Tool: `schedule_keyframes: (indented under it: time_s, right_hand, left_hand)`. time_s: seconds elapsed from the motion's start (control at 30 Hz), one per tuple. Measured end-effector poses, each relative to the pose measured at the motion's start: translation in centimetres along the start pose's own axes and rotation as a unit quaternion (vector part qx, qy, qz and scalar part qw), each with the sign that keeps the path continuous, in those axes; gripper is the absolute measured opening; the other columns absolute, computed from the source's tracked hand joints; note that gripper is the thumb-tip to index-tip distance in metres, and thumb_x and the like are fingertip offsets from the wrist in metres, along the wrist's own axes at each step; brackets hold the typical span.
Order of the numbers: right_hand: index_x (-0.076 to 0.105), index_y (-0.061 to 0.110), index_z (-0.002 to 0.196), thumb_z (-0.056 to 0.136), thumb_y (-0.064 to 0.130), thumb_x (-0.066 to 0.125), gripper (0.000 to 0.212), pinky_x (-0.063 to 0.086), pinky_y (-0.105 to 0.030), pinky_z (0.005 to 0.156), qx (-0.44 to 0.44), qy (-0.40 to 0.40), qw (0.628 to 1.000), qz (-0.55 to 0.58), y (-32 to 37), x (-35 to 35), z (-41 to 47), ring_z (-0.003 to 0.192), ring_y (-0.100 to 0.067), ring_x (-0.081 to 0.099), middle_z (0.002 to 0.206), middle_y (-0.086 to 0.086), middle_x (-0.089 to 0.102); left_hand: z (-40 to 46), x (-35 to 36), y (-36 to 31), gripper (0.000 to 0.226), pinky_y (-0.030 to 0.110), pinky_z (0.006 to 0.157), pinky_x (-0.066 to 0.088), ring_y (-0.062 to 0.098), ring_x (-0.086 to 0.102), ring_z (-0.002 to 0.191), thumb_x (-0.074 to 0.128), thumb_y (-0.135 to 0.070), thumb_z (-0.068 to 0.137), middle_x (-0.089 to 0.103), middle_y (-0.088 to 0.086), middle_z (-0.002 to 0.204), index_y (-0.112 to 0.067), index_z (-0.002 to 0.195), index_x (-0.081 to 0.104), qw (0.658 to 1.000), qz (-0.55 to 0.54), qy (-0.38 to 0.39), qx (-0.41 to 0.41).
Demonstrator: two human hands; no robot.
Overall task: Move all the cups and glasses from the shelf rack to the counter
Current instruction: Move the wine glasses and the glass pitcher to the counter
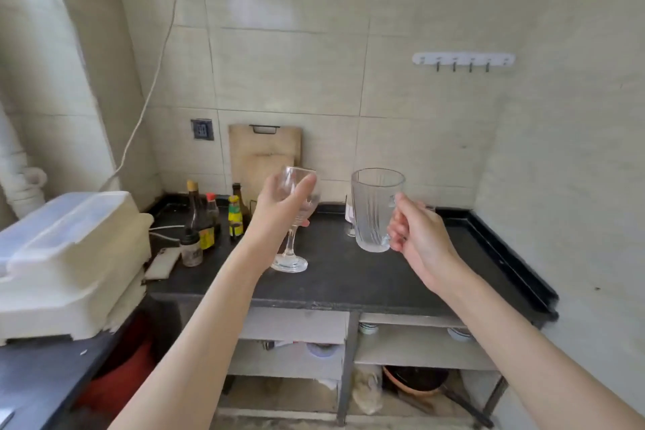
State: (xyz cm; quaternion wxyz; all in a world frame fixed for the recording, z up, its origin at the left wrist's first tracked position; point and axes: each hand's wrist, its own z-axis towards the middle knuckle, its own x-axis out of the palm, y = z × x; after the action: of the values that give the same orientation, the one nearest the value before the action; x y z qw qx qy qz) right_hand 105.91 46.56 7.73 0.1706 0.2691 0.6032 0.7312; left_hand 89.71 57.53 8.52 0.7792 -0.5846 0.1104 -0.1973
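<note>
Currently both hands are loaded, each holding glassware up over the black counter.

Left hand: wrapped round the bowl of a stemmed wine glass, thumb across the front near the rim, fingers curled behind. Stem and foot hang free below the hand, foot close above the counter or just touching; can't tell which. Thin clear glass, so light, rigid, brittle, and slick if wet. The bowl grip looks OK for carrying, but squeeze force should stay low. The stem is the weak point, so I'd avoid side load on it and land the foot flat.

Right hand: fingers closed round the handle of a ribbed glass mug, mug body sitting left of the hand, upright, clear of the counter. Thicker wall, so likely heavier and tougher than the wine glass. The handle is the right grab point; the weight hangs off to one side, so expect some tipping torque at the wrist.

Another glass item stands on the counter just behind the mug, mostly hidden. Bottles cluster beyond and left of the left hand, well apart from both glasses.

Open counter lies below and between the hands, room for both. Main risk is clinking the two together or against the hidden one on set-down.
</note>
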Motion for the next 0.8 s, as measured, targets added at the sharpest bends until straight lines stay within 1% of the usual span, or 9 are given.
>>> schedule_keyframes:
  time_s: [0.07,0.17,0.27,0.37,0.43,0.53,0.67,0.73,0.8]
  right_hand:
    - [0.032,0.02,0.063,0.092,0.03,0.049,0.035,0.021,-0.027,0.048,0.005,-0.028,1.0,-0.001,-0.6,-1.8,3.1,0.047,-0.013,0.023,0.042,0.009,0.026]
    - [0.032,0.024,0.07,0.091,0.04,0.05,0.032,0.022,-0.027,0.047,0.025,-0.068,0.997,-0.009,-1.6,-4.8,7.4,0.044,-0.013,0.024,0.04,0.009,0.027]
    - [0.037,0.026,0.067,0.091,0.038,0.05,0.03,0.021,-0.028,0.049,0.039,-0.082,0.996,-0.025,-3.1,-7.5,11.6,0.047,-0.015,0.022,0.041,0.008,0.025]
    - [0.035,0.021,0.06,0.094,0.031,0.047,0.037,0.02,-0.028,0.049,0.075,-0.083,0.994,-0.005,-5.3,-9.8,16.0,0.045,-0.014,0.022,0.041,0.008,0.025]
    - [0.033,0.019,0.059,0.094,0.03,0.046,0.039,0.018,-0.028,0.049,0.108,-0.085,0.99,0.012,-7.2,-11.4,19.1,0.045,-0.013,0.02,0.041,0.008,0.025]
    - [0.041,0.017,0.068,0.093,0.028,0.047,0.029,0.018,-0.029,0.05,0.14,-0.092,0.986,-0.006,-10.9,-14.2,24.1,0.043,-0.011,0.02,0.044,0.008,0.03]
    - [0.045,0.014,0.067,0.094,0.027,0.043,0.03,0.021,-0.029,0.049,0.207,-0.09,0.972,-0.058,-15.7,-17.6,30.1,0.04,-0.011,0.022,0.054,0.001,0.028]
    - [0.041,0.015,0.066,0.093,0.025,0.041,0.028,0.022,-0.029,0.051,0.234,-0.064,0.966,-0.086,-17.9,-19.0,32.5,0.043,-0.012,0.021,0.057,-0.001,0.026]
    - [0.038,0.017,0.064,0.092,0.022,0.04,0.029,0.024,-0.029,0.054,0.257,-0.034,0.96,-0.104,-20.0,-19.9,34.8,0.045,-0.012,0.023,0.058,-0.001,0.027]
  left_hand:
    - [2.9,2.2,1.4,0.047,0.019,0.054,0.049,0.013,0.062,0.079,0.06,-0.038,0.085,0.06,0.008,0.109,-0.015,0.123,0.047,1.0,0.008,0.015,-0.006]
    - [6.7,5.5,3.8,0.02,0.024,0.058,0.046,0.02,0.048,0.074,0.058,-0.033,0.087,0.052,0.011,0.089,-0.02,0.098,0.048,0.997,0.021,0.073,-0.015]
    - [10.3,8.3,6.5,0.023,0.02,0.054,0.04,0.02,0.035,0.069,0.056,-0.031,0.089,0.039,0.011,0.077,-0.011,0.094,0.046,0.992,0.042,0.117,-0.015]
    - [13.9,10.9,9.6,0.031,0.024,0.053,0.035,0.019,0.03,0.061,0.053,-0.025,0.092,0.035,0.011,0.068,0.005,0.09,0.046,0.988,0.051,0.143,-0.03]
    - [16.3,12.7,11.9,0.026,0.027,0.055,0.033,0.017,0.029,0.055,0.053,-0.021,0.092,0.034,0.005,0.061,0.002,0.082,0.045,0.987,0.055,0.146,-0.045]
    - [20.2,15.2,16.1,0.025,0.026,0.051,0.026,0.013,0.026,0.049,0.055,-0.015,0.091,0.032,0.0,0.058,-0.013,0.075,0.037,0.987,0.033,0.147,-0.062]
    - [24.4,17.9,22.5,0.023,0.023,0.05,0.027,0.015,0.027,0.049,0.057,-0.01,0.089,0.036,0.001,0.058,-0.014,0.076,0.038,0.981,0.048,0.152,-0.111]
    - [25.7,18.8,25.9,0.016,0.026,0.05,0.036,0.015,0.042,0.05,0.062,-0.013,0.086,0.048,0.001,0.066,-0.013,0.088,0.046,0.978,0.082,0.12,-0.153]
    - [26.9,19.4,28.8,0.041,0.019,0.055,0.048,0.0,0.057,0.058,0.069,-0.019,0.08,0.057,-0.005,0.082,-0.016,0.11,0.041,0.973,0.112,0.053,-0.197]
